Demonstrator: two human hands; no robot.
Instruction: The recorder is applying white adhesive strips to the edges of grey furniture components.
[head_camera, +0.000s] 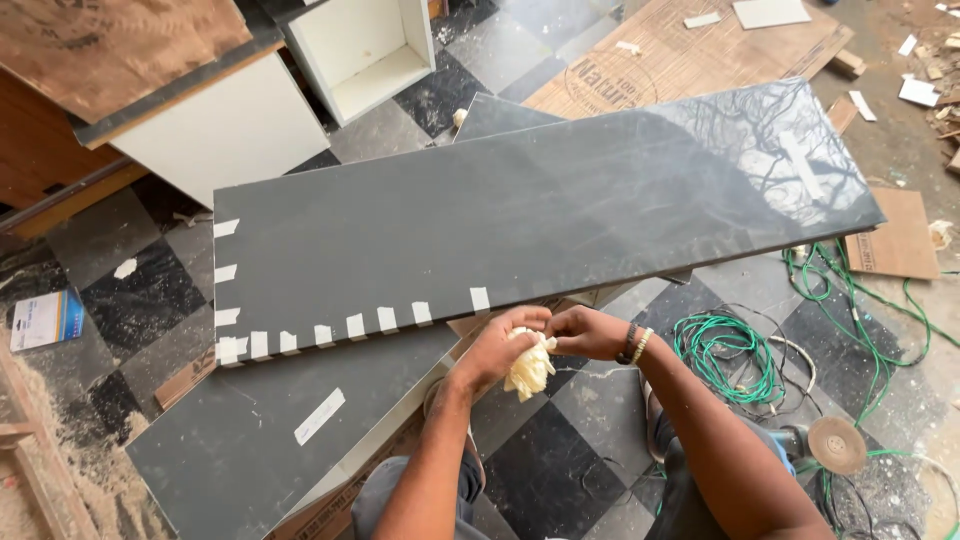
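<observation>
My left hand (500, 345) holds a crumpled wad of pale yellow masking tape (529, 368) just below the near edge of a long glossy black panel (540, 200). My right hand (585, 330), with a beaded bracelet at the wrist, pinches the top of the same wad from the right. Short strips of tape (350, 327) line the panel's near edge and its left end. A second dark panel (250, 430) lies underneath, with one tape strip (320, 416) on it.
A coil of green cable (730, 355) and an angle grinder with its disc (836, 444) lie on the checkered floor at the right. White cabinet boxes (365, 50) stand at the back left. Plywood sheets (690, 50) and scraps lie beyond; sawdust covers the left floor.
</observation>
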